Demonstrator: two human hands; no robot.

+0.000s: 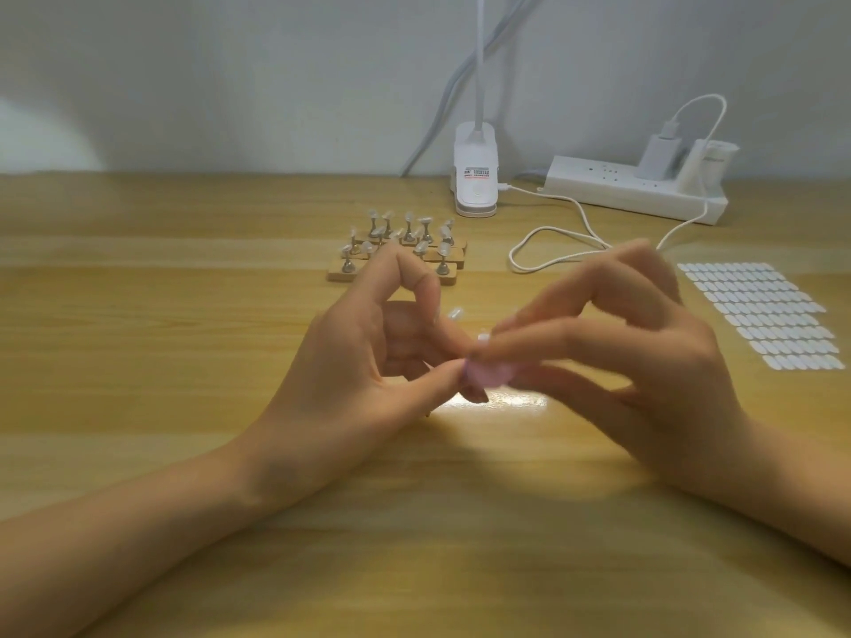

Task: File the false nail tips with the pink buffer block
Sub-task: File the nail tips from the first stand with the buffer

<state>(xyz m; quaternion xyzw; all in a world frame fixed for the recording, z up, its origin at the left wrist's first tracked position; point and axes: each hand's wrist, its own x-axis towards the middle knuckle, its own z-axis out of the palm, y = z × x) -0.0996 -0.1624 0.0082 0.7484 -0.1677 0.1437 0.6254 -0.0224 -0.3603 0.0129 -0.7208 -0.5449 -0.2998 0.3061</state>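
From the head view, both hands meet over the middle of the wooden worktop [138,315]. The right hand [635,361] has its grip closed on the pink buffer block [490,374], which is pinched between thumb and forefinger just above the wood; the hand is blurred. The left hand [350,361] has its fingers curled in, and its thumb tip touches the block's left end. A small clear false nail tip [456,313] shows at its fingertips, but I cannot tell whether the grip actually holds it. Behind the hands stands a cluster of nail stands [400,246] on wooden bases. Farther back are a white clip lamp [474,177] and a power strip [635,188], with a white cable [552,232] looping between them. A sheet of white tabs [760,315] lies to the right.
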